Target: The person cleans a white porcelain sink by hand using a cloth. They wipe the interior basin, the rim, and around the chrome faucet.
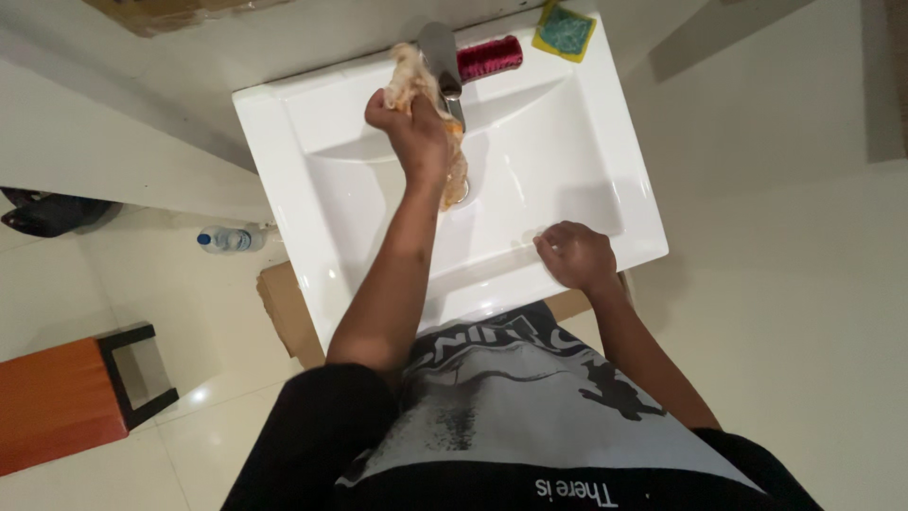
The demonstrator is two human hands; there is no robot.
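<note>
White ceramic sink (312, 189) across the upper middle of the frame, seen from straight above. Left hand (413, 128) up near the top centre, closed tight around a pale orange cloth (413, 78), bunched above the fist and hanging down past the wrist toward the drain. Cloth pressed right up against the chrome faucet (440, 57) at the back edge of the basin. Right hand (575, 255) down at the lower right of the sink, fingers loosely curled, resting on the front rim, holding nothing. Dark red scrubber (489, 57) lying just right of the faucet, and a yellow sponge with a green face (565, 30) beside it at the top of the frame. Plastic water bottle (225, 239) on its side on the floor at middle left, orange stool with a black frame (66, 402) in the lower left corner.
</note>
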